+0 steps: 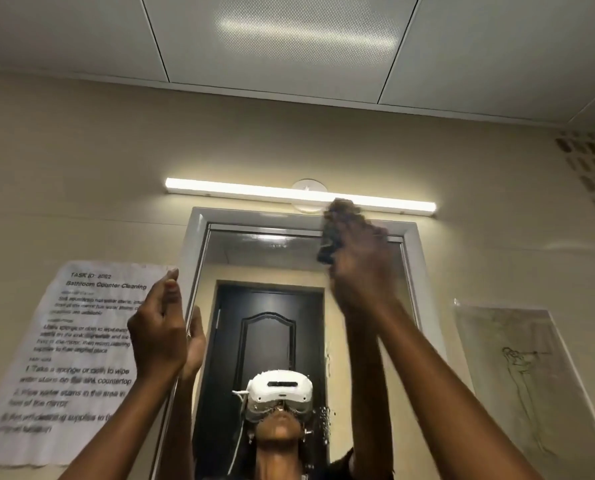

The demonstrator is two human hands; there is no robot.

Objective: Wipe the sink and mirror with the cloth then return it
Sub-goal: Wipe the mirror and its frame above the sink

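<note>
I look up at a tall mirror (251, 265) in a pale frame on the beige wall. My right hand (361, 268) is raised to the mirror's top right corner and presses a dark cloth (337, 226) against the glass and upper frame; hand and cloth are blurred. My left hand (157, 327) is raised by the mirror's left edge, fingers loosely curled, holding nothing. The glass reflects my arms, a person wearing a white headset and a dark door behind. The sink is out of view.
A lit tube lamp (299, 194) runs across the wall just above the mirror. A printed task sheet (64, 362) hangs left of the mirror, a line drawing (521, 375) hangs on the right. Ceiling panels fill the top.
</note>
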